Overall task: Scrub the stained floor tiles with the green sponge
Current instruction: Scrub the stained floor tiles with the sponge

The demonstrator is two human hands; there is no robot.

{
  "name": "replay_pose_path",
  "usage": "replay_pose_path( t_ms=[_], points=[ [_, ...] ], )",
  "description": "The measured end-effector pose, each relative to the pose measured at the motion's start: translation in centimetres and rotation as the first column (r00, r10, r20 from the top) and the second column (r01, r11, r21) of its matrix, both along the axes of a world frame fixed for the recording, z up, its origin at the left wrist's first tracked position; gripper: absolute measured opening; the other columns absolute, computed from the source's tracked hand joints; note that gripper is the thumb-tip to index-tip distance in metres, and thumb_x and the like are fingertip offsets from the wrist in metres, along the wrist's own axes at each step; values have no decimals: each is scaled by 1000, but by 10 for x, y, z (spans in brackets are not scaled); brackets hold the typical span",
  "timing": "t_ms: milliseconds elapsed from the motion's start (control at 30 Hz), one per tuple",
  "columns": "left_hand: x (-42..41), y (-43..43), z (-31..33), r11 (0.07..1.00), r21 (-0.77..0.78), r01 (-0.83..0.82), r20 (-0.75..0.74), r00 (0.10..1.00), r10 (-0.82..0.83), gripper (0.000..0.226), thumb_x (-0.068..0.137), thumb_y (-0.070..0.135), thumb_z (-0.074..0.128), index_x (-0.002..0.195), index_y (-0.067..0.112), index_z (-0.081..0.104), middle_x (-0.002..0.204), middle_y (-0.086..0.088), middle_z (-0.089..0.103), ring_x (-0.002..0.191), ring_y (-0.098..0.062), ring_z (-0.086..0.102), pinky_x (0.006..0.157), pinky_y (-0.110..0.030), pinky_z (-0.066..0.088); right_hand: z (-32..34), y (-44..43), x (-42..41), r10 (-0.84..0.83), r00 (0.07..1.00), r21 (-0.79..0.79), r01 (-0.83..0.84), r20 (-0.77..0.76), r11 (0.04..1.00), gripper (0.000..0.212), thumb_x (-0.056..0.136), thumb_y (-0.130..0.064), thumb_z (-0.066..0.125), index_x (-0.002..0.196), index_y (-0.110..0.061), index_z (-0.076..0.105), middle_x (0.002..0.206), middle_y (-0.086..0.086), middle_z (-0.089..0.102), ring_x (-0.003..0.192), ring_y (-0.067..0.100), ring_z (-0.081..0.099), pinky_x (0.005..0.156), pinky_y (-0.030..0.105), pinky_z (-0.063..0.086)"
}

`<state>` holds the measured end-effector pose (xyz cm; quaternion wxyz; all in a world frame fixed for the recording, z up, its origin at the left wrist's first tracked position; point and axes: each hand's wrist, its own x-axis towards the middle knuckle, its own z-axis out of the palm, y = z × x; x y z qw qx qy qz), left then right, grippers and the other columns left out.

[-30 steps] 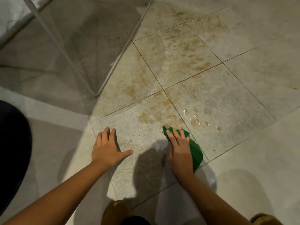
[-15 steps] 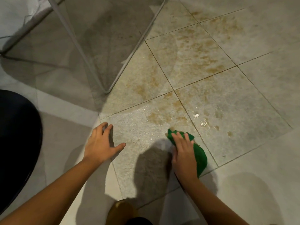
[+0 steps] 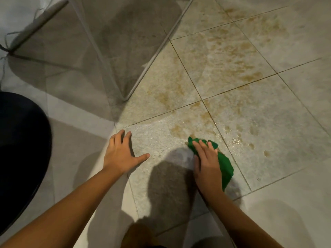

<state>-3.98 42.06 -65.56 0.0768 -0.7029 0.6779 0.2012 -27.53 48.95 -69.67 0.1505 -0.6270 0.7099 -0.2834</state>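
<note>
A view looking down at a floor of pale grey tiles (image 3: pixel 279 120) with thin dark grout lines running diagonally. Two bare forearms reach forward from the bottom edge.

The right hand (image 3: pixel 206 163) lies flat on a green sponge (image 3: pixel 226 167), fingers straight and close together, pressing it to the floor. The sponge sits on the near tile just beside a grout line, and green shows past the fingertips and along the outer side of the hand. The left hand (image 3: pixel 121 153) rests palm down on the same tile, well apart from the sponge, with the fingers spread, the thumb pointing toward the right hand, and nothing held.

Brown stains (image 3: pixel 234 51) spread in blotches over several tiles ahead, and the nearest patch lies just beyond the sponge. Small wet spots (image 3: pixel 236 140) glint to the right of it.

At upper left, sheer mesh (image 3: pixel 114 42) stretched on a thin white frame (image 3: pixel 154 56) stands on the floor, and the tiles show through it. I cannot tell whether it holds anything. A dark rounded shape (image 3: pixel 19 149) fills the left edge, too dim to identify. A soft shadow (image 3: pixel 170 179) falls between the forearms.
</note>
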Motion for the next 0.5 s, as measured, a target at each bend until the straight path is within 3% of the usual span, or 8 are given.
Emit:
replay_pose_path(
  t_ms=[67,200,267,333,500],
  points=[
    [1,0,-1,1000,-18,-1,0,1000,1,105,72,75,53,150,17,13,155,-4,10,141,-25,9,115,-39,17,1,8,17,134,990,22,-133,-42,991,47,82,-10,44,129,-15,49,129,10,54,126,35,41,103,57,20],
    [2,1,-4,999,-46,-6,-8,1000,6,106,69,77,53,150,18,17,155,-4,14,141,-25,12,115,-39,19,-1,-12,41,392,919,43,-390,-51,920,59,74,-4,65,128,-19,45,126,11,56,124,38,44,101,56,24],
    [5,0,-5,998,-54,-28,-22,999,27,106,69,77,54,149,18,18,155,-3,14,141,-24,13,115,-39,20,-1,-32,42,445,896,26,-444,-8,895,46,82,-6,53,127,-16,47,125,12,56,124,37,43,103,54,27],
    [4,1,-4,999,-48,-20,-24,1000,19,105,69,77,53,149,18,17,155,-3,13,141,-24,12,115,-38,19,-2,-45,34,439,898,32,-439,-8,898,39,89,-12,44,128,-13,49,128,12,54,127,34,40,106,52,23],
    [1,2,-4,999,-35,-3,-11,1000,2,105,70,79,48,150,20,12,156,-2,9,142,-23,10,116,-37,16,-1,-53,10,241,970,98,-244,45,965,42,94,-24,37,135,-17,44,139,5,45,135,26,29,111,41,7]
  ],
)
